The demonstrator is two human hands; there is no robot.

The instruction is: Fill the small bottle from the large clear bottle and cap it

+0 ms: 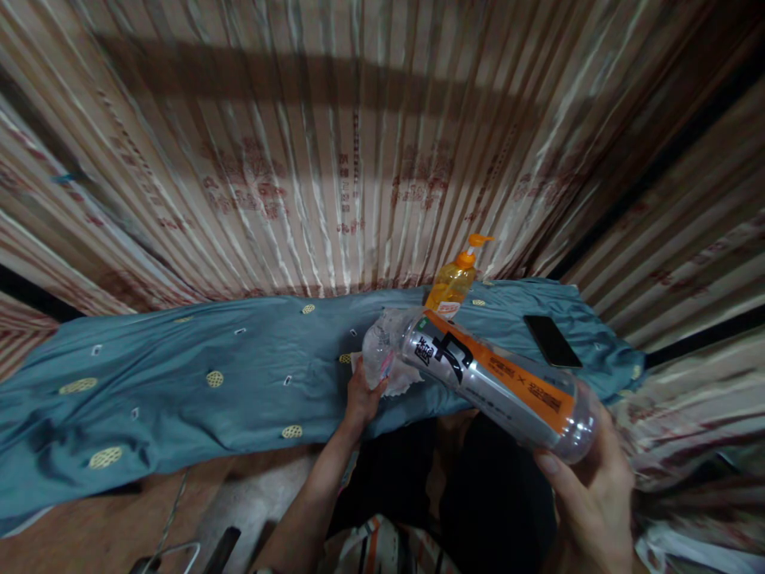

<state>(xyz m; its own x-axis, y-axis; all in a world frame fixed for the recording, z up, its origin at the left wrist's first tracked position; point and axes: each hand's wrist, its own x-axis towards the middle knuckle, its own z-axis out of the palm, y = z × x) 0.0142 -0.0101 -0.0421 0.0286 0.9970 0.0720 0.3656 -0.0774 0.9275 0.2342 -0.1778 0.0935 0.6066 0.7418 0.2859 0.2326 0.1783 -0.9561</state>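
A large clear plastic bottle [487, 371] with an orange and silver label is held aslant in front of me. My right hand [598, 478] grips its base at the lower right. At the bottle's far, upper-left end, my left hand [363, 399] is closed around a crumpled white tissue [406, 380], which lies against the clear plastic there. Most of the left fingers are hidden behind the tissue and the bottle end. Just beyond the bottle stands a pump bottle [451, 287] of yellow liquid with an orange pump top.
A blue-green cloth [251, 359] with yellow patterns covers the long surface ahead. On its right part lies a black phone [551, 341]. Pleated striped curtains [311, 159] rise behind it and on both sides. A white plastic bag [687, 550] shows at the lower right.
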